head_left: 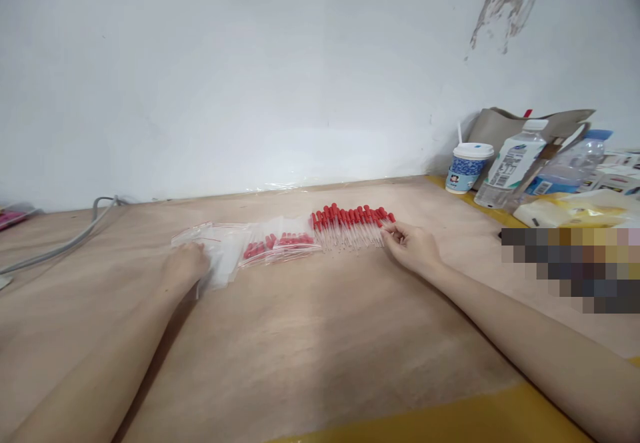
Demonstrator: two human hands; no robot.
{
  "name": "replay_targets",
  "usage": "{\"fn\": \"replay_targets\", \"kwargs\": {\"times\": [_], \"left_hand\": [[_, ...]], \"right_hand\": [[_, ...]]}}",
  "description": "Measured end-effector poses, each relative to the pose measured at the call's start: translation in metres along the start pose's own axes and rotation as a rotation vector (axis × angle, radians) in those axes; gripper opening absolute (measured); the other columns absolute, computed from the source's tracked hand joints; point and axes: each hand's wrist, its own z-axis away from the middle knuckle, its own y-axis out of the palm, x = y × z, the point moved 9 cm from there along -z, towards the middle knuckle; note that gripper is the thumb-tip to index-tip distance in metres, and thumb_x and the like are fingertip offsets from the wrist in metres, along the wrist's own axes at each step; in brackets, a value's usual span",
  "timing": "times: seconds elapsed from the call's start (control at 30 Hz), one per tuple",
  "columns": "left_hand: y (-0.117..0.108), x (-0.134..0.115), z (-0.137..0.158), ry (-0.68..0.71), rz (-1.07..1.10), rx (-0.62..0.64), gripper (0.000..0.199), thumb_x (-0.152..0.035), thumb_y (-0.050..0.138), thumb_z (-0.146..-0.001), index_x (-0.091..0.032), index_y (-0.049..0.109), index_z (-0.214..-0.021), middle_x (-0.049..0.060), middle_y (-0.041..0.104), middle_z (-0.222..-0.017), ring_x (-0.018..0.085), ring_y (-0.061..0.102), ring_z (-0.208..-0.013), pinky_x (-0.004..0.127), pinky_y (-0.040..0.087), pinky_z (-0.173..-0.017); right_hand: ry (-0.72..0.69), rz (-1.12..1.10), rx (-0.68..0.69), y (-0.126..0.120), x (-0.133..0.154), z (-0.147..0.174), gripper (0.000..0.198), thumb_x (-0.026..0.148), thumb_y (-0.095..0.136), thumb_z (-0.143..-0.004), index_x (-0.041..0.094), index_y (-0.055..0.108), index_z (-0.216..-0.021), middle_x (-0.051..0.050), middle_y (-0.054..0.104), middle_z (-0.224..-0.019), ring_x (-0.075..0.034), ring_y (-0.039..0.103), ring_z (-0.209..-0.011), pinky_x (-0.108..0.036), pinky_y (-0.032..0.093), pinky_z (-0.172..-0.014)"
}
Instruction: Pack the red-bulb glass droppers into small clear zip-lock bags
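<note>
My left hand (186,266) is at the left, its fingers curled down on a pile of clear zip bags (227,256); the fingertips are partly hidden. Next to that pile lie filled zip bags (280,246) with red-topped pieces inside. A row of glass droppers with red rubber bulbs (350,219) is spread to the right of them, bulbs pointing away from me. At the right end of this row my right hand (413,246) has thumb and fingers closed in a pinch on a dropper, whose body is mostly hidden.
Brown paper (300,349) covers the table. A blue-and-white cup with a straw (469,166), a labelled bottle (513,163), a blue-capped bottle (573,163) and a plastic bag (580,211) stand at the right. A grey cable (65,251) runs along the left. A wall rises behind.
</note>
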Motion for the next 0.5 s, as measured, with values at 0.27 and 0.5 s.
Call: {"fn": "replay_targets", "kwargs": {"times": [0.27,0.5], "left_hand": [[-0.029,-0.125,0.037,0.338,0.013,0.041,0.028,-0.024,0.031,-0.094,-0.015,0.055,-0.106,0.006,0.055,-0.119,0.024,0.049,-0.113,0.038,0.038,-0.096],[0.024,-0.217,0.139,0.903,0.210,0.297,0.041,-0.030,0.030,-0.095,-0.015,0.040,-0.132,0.007,0.034,-0.140,0.021,0.025,-0.132,0.043,0.023,-0.108]], "right_hand": [[0.199,0.147,-0.068,-0.013,-0.040,-0.013,0.022,0.036,0.050,-0.074,0.022,0.065,-0.080,-0.004,0.065,-0.081,-0.018,0.056,-0.070,-0.026,0.032,-0.055],[0.415,0.056,0.008,-0.001,-0.075,-0.015,0.025,0.040,0.054,-0.070,0.020,0.064,-0.083,-0.005,0.066,-0.080,-0.018,0.058,-0.071,-0.025,0.036,-0.055]]}}
